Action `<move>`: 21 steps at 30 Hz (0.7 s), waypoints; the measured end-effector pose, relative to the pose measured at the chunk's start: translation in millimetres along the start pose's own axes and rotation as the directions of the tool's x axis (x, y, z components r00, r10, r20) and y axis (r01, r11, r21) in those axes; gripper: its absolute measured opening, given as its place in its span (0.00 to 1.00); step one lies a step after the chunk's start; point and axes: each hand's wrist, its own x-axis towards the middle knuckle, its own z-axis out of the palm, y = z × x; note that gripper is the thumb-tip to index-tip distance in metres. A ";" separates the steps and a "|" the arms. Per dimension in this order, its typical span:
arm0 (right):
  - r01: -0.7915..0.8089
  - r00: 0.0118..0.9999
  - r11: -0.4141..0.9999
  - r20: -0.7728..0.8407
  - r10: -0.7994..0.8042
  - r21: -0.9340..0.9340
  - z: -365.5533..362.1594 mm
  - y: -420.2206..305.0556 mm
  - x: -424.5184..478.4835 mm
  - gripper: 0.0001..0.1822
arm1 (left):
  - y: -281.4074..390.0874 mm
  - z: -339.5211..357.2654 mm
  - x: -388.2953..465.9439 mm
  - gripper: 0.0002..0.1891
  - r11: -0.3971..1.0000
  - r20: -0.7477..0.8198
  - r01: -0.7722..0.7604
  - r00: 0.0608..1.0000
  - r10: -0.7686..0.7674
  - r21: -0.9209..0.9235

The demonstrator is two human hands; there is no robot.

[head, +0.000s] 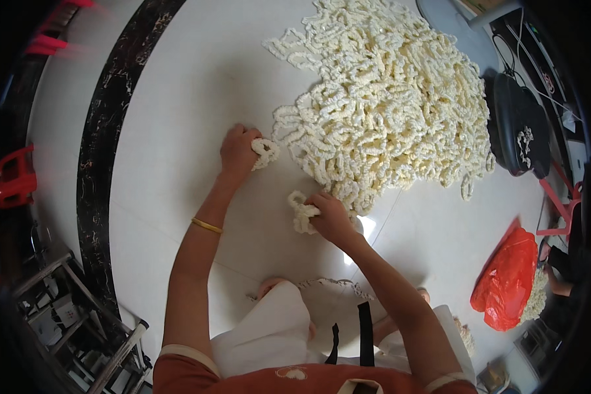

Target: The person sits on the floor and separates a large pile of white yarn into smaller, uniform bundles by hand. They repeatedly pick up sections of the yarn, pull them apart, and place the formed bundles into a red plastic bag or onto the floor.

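A large heap of cream-coloured fuzzy fabric loops (pixel 399 108) lies on the pale tiled floor in front of me. My left hand (pixel 240 151), left of the heap, grips a small bunch of cream loops (pixel 265 152) that shows at its right side. Nearer to me, at the heap's lower edge, my right hand (pixel 332 216) is closed on another bunch of cream loops (pixel 303 214), which sticks out to its left. The two bunches are apart from each other. The palms and the gripped parts are hidden.
A red plastic bag (pixel 507 280) lies on the right, close to another person's arm (pixel 557 283). A black seat (pixel 519 128) stands beyond the heap's right edge. At the far left are a red plastic stool (pixel 17 176) and a metal frame (pixel 115 357). A dark marbled strip (pixel 98 147) crosses the floor.
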 end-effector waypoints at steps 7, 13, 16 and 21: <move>-0.307 0.940 0.763 0.056 0.337 0.569 -37.3 34.9 -88.3 0.11 | 19.7 0.9 -22.0 0.09 0.351 0.577 0.585 0.805 -0.140 -0.731; -0.380 0.848 0.487 0.087 0.522 0.787 -32.0 71.2 -132.6 0.09 | 53.6 -7.6 -40.7 0.07 -0.092 0.737 0.740 0.672 0.064 -0.667; -0.395 0.849 0.568 0.050 0.526 0.722 -26.7 73.7 -135.9 0.08 | 67.8 -12.5 -46.9 0.06 -0.050 0.726 0.732 0.681 0.093 -0.680; -0.349 0.854 0.744 -0.133 0.503 0.570 -26.5 71.7 -132.8 0.08 | 57.1 -21.7 -56.8 0.05 0.114 0.714 0.705 0.694 0.094 -0.700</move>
